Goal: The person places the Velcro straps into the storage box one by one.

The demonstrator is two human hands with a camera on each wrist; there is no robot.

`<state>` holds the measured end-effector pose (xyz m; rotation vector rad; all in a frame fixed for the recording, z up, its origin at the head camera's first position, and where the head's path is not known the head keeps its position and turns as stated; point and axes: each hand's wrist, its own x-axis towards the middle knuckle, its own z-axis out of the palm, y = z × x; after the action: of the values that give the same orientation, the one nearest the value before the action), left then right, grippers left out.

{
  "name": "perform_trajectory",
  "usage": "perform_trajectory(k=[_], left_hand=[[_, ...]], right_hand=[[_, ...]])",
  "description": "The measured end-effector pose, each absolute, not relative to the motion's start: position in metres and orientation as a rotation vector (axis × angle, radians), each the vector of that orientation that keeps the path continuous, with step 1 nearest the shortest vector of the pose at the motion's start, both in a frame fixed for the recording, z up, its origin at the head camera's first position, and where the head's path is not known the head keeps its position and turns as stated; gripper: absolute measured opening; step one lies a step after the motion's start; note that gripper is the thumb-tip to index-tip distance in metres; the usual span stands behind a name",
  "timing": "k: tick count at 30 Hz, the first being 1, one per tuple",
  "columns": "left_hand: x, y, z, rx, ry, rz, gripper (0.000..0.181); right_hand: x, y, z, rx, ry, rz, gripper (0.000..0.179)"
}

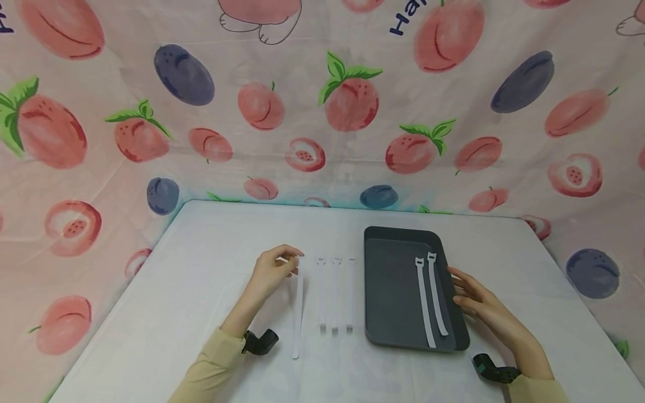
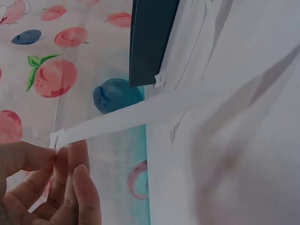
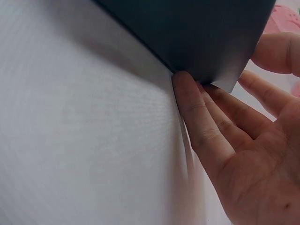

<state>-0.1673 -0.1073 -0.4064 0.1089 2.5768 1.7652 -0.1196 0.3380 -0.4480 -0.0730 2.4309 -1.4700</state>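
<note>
My left hand (image 1: 274, 271) pinches a white cable tie strap (image 1: 298, 316) by its slotted head. The strap hangs down from the fingertips, and in the left wrist view it stretches away slantwise from the hand. Three more white straps (image 1: 336, 294) lie side by side on the table, between that hand and a dark grey tray (image 1: 395, 296). Inside the tray, toward its right side, rest two white straps (image 1: 425, 302) with their slotted heads at the far end. With fairly straight fingers, my right hand (image 1: 481, 305) touches the tray's right side; the right wrist view has fingertips against its outer wall (image 3: 197, 42).
A white cloth covers the table (image 1: 216, 235). Behind and beside it hangs a curtain (image 1: 302, 73) printed with peaches and dark blue fruit. Each wrist wears a small black camera (image 1: 261, 341).
</note>
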Motion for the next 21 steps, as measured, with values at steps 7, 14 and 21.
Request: perform_trajectory(k=[7,14,21], left_hand=[[-0.165,-0.107,-0.402,0.128,2.575,1.755,0.016],[-0.162,-0.106,-0.396,0.168,2.575,1.742,0.016],[-0.159,-0.107,-0.393,0.210,2.606,1.665,0.016]], right_hand=[[-0.119,0.338,-0.448,-0.076,2.437,-1.467,0.069],[-0.120,0.338,-0.448,-0.064,2.437,-1.462,0.069],[-0.119,0.337,-0.448,-0.064,2.431,-1.468,0.069]])
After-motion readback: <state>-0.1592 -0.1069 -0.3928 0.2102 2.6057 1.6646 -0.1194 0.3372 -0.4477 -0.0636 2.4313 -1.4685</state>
